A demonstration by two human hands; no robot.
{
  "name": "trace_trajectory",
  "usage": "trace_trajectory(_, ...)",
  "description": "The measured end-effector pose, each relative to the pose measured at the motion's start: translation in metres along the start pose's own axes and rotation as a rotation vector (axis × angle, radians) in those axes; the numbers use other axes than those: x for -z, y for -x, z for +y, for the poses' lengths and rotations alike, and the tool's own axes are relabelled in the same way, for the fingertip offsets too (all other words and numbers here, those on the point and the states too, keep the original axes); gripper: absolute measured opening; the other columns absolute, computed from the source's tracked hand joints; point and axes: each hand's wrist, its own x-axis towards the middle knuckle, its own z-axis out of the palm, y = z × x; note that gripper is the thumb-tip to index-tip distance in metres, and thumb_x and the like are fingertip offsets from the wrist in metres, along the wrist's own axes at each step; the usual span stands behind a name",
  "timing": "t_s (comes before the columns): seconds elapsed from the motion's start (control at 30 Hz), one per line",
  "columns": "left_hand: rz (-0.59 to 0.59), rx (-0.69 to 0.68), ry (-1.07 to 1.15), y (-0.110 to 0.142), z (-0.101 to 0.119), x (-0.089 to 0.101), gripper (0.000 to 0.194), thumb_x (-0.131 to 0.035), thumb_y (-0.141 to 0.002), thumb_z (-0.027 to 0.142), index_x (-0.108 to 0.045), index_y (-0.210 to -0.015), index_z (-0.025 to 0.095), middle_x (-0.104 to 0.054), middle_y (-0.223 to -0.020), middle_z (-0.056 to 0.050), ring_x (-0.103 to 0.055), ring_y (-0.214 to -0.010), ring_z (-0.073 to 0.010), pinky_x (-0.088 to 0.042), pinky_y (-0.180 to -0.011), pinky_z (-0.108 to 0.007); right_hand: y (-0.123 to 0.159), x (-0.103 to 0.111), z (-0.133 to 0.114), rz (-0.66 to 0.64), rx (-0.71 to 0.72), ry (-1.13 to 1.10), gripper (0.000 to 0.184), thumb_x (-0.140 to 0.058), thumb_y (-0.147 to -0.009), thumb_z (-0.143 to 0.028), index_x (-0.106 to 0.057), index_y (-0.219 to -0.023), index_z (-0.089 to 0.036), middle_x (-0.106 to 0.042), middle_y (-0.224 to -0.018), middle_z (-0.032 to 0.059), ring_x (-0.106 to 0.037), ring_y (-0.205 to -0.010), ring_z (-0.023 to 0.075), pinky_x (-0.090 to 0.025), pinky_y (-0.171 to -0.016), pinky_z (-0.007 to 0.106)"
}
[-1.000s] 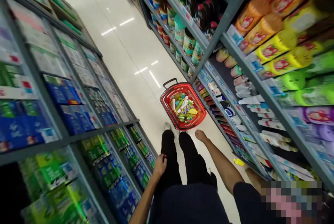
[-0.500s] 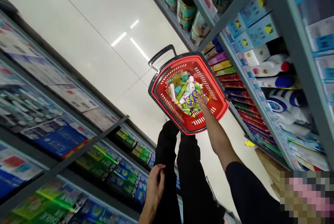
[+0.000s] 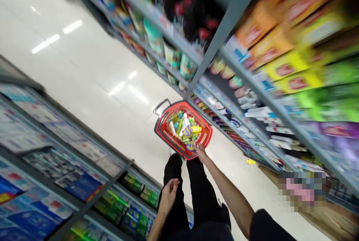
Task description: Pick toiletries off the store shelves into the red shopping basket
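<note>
A red shopping basket [image 3: 206, 130] with a black rim rests on the floor in front of my feet. Inside it lie several small packs and bottles, among them a yellow pack [image 3: 196, 129] with a round blue label. My right hand [image 3: 201, 152] reaches over the basket's near right side, fingers closed at the edge of a blue-and-yellow pack [image 3: 190, 146]. Blur softens the exact grip. Over my left thigh hovers my left hand [image 3: 168, 195], fingers loosely curled in and thumb against them, with nothing visible in it.
Tall shelves [image 3: 213, 35] of bottles and bags rise on the right. Low shelves [image 3: 92, 181] of boxed goods run along my left. Pale tiled floor [image 3: 112, 69] stretches ahead between them. A cardboard box [image 3: 333, 214] sits at lower right.
My view has lifted and the basket looks smaller and lower. My right hand has drawn back from the basket's middle to its near side. My left hand's fingers have curled closer together.
</note>
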Motion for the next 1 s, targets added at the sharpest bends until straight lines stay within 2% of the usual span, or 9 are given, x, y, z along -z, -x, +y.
trace_trajectory(0.1,-0.051,-0.08,-0.004,0.013,0.073,0.002,0.094,-0.058,-0.072,0.094,-0.072,-0.12,0.014,-0.081,-0.118,-0.022,-0.079,-0.111,-0.0359,-0.062,-0.097,-0.047,0.105,0.0,-0.011,0.038,0.05,-0.08,0.034,-0.082,-0.071,-0.029,-0.057,-0.094,-0.023,-0.072,-0.078,-0.0014,-0.072,-0.069,0.0196,-0.051,-0.058,0.026)
trace_trajectory(0.2,-0.186,-0.135,0.026,0.042,0.145,0.011,0.103,-0.061,-0.068,0.1,-0.072,-0.122,0.013,-0.08,-0.121,-0.022,-0.078,-0.113,-0.0374,-0.061,-0.093,-0.046,0.187,-0.001,-0.018,0.059,0.154,-0.183,0.049,-0.085,-0.065,-0.036,-0.055,-0.102,-0.025,-0.073,-0.083,-0.0019,-0.074,-0.076,0.0221,-0.055,-0.063,0.029)
trace_trajectory(0.33,-0.438,-0.247,0.003,0.095,0.218,0.03,0.096,-0.077,-0.062,0.094,-0.079,-0.11,0.012,-0.083,-0.115,-0.019,-0.076,-0.112,-0.0367,-0.06,-0.094,-0.044,0.268,-0.006,-0.032,-0.022,0.376,-0.208,0.063,-0.089,-0.066,-0.047,-0.055,-0.116,-0.025,-0.076,-0.099,0.0009,-0.074,-0.083,0.0218,-0.054,-0.067,0.03)
trace_trajectory(0.4,-0.488,-0.281,-0.007,0.117,0.243,0.041,0.093,-0.087,-0.057,0.088,-0.081,-0.109,0.01,-0.084,-0.11,-0.018,-0.078,-0.106,-0.034,-0.06,-0.093,-0.041,0.298,-0.009,-0.04,-0.059,0.462,-0.209,0.064,-0.091,-0.068,-0.052,-0.055,-0.113,-0.026,-0.076,-0.098,0.001,-0.071,-0.079,0.0205,-0.051,-0.065,0.029)
trace_trajectory(0.57,-0.491,-0.314,-0.038,0.154,0.279,0.058,0.093,-0.095,-0.053,0.079,-0.081,-0.114,0.011,-0.085,-0.113,-0.017,-0.08,-0.1,-0.0319,-0.064,-0.085,-0.04,0.352,-0.013,-0.043,-0.038,0.633,-0.308,0.053,-0.085,-0.081,-0.065,-0.054,-0.098,-0.025,-0.07,-0.091,-0.0019,-0.066,-0.078,0.0166,-0.052,-0.072,0.03)
trace_trajectory(0.67,-0.579,-0.372,-0.119,0.175,0.297,0.059,0.087,-0.096,-0.058,0.076,-0.082,-0.115,0.011,-0.085,-0.115,-0.017,-0.079,-0.107,-0.0341,-0.064,-0.096,-0.046,0.38,-0.01,-0.039,0.016,0.679,-0.363,0.051,-0.084,-0.084,-0.065,-0.056,-0.098,-0.025,-0.069,-0.09,-0.0024,-0.066,-0.08,0.0166,-0.054,-0.076,0.03)
trace_trajectory(0.8,-0.703,-0.501,-0.255,0.202,0.317,0.045,0.077,-0.091,-0.072,0.071,-0.082,-0.121,0.012,-0.084,-0.122,-0.016,-0.077,-0.116,-0.0328,-0.059,-0.109,-0.047,0.407,0.005,-0.035,0.015,0.691,-0.391,0.051,-0.086,-0.083,-0.058,-0.062,-0.113,-0.024,-0.074,-0.098,0.0003,-0.069,-0.083,0.0167,-0.056,-0.076,0.03)
trace_trajectory(0.9,-0.7,-0.518,-0.198,0.215,0.324,0.028,0.081,-0.092,-0.07,0.072,-0.078,-0.123,0.013,-0.084,-0.118,-0.016,-0.078,-0.113,-0.0307,-0.061,-0.105,-0.044,0.418,0.019,-0.038,0.084,0.686,-0.511,0.052,-0.086,-0.081,-0.059,-0.061,-0.11,-0.024,-0.075,-0.098,0.0007,-0.068,-0.074,0.0151,-0.055,-0.065,0.028)
trace_trajectory(1.0,-0.689,-0.524,-0.129,0.225,0.323,0.018,0.079,-0.095,-0.068,0.067,-0.076,-0.121,0.013,-0.084,-0.11,-0.014,-0.079,-0.1,-0.0267,-0.064,-0.096,-0.04,0.426,0.027,-0.044,0.153,0.725,-0.635,0.056,-0.089,-0.077,-0.059,-0.055,-0.106,-0.026,-0.075,-0.092,-0.0008,-0.068,-0.073,0.0156,-0.055,-0.061,0.026)
